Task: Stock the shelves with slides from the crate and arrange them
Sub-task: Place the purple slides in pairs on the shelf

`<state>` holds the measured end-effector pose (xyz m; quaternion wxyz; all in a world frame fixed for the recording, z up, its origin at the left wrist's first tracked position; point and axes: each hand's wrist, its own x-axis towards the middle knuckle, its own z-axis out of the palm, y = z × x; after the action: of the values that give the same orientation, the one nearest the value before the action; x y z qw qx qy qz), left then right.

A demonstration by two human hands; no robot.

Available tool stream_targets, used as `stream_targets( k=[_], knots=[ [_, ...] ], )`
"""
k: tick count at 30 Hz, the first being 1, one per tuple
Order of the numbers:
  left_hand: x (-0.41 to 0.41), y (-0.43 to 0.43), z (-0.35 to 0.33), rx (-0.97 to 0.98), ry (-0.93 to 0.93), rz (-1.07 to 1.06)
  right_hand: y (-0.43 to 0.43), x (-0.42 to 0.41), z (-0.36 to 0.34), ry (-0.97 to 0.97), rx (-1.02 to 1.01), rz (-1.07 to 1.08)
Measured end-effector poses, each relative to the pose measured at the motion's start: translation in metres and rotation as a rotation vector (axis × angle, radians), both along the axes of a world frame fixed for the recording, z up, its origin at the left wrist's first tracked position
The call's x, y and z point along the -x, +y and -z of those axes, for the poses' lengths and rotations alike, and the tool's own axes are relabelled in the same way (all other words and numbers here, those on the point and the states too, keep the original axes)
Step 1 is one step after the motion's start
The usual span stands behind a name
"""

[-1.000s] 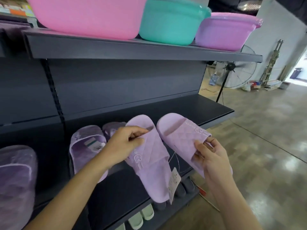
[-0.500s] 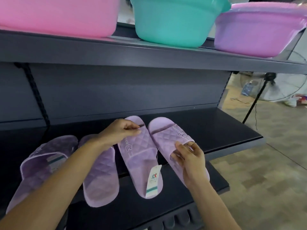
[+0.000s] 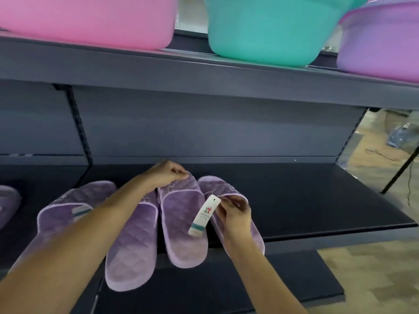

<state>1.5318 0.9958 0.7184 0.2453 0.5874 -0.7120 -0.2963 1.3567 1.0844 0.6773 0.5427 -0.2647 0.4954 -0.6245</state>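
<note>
We record placing step in hand. 1st slide (image 3: 183,225) and 2nd slide (image 3: 215,184) lie on shelf (image 3: 317,200), heels overhanging shelf front. Left hand (image 3: 169,175) fingers (image 3: 181,176) pinch 1st slide toe; right hand (image 3: 235,211) fingers curl round 2nd slide strap. Next, we judge: release, square pair with shelf front.

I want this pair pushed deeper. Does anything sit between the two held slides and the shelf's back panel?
Nothing visible does. Behind the left slide, gripped by the left hand, and the right slide, held by the right hand, the shelf is bare up to the back panel. A neighbouring slide lies only alongside.
</note>
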Motion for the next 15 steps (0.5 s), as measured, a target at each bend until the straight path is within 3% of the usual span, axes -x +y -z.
stream_targets(
  k=[5,9,15],
  knots=[
    [0.002,0.000,0.012,0.090,-0.033,-0.013,0.015,0.012,-0.006,-0.172,0.027,-0.191],
    [-0.001,0.010,0.010,0.156,-0.063,-0.024,0.021,0.019,-0.003,0.060,0.047,-0.241],
    [-0.004,0.043,0.008,0.108,-0.046,-0.005,0.040,0.024,-0.008,0.378,0.173,-0.250]
  ],
)
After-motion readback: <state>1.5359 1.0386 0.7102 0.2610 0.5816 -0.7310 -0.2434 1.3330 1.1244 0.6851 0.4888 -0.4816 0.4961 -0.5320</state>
